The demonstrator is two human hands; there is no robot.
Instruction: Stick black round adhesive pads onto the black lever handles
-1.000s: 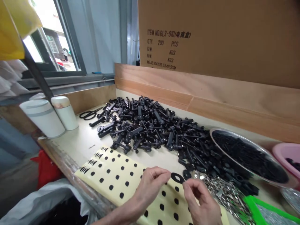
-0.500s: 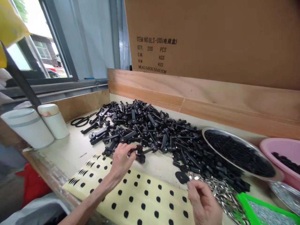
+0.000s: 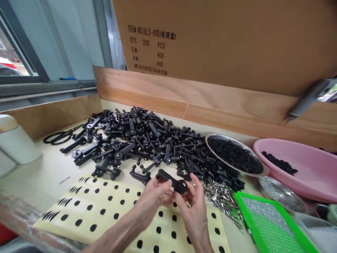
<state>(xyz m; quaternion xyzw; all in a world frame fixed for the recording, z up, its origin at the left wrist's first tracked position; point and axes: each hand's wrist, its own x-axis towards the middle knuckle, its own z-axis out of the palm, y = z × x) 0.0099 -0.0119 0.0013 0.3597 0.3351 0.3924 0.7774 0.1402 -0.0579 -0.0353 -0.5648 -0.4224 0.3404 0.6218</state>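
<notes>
A black plastic arm with a round end point(image 3: 172, 181) is held between both hands, above a pale yellow sheet point(image 3: 105, 228) dotted with black round stickers. My left hand point(image 3: 155, 196) grips its narrow end from the left. Around the round end close the fingers of my right hand point(image 3: 193, 207); the thumb is below and the fingertips are partly hidden. Just behind the hands spreads a large pile of similar black arms point(image 3: 137, 137). A few lie loose close to the sheet, one of them a short black arm point(image 3: 140, 174) left of the held piece.
To the right stand a metal bowl of thin black parts point(image 3: 210, 135), a pink basin point(image 3: 310, 154), a small metal dish point(image 3: 281, 193) and a green tray point(image 3: 263, 230). Shiny metal pieces point(image 3: 221, 196) lie beside the tray. Scissors point(image 3: 59, 137) and white containers point(image 3: 18, 140) are left.
My left hand has come away from the pile toward the right with a black arm. My right hand has moved left to meet it and now grips it too. The view has swung right.
</notes>
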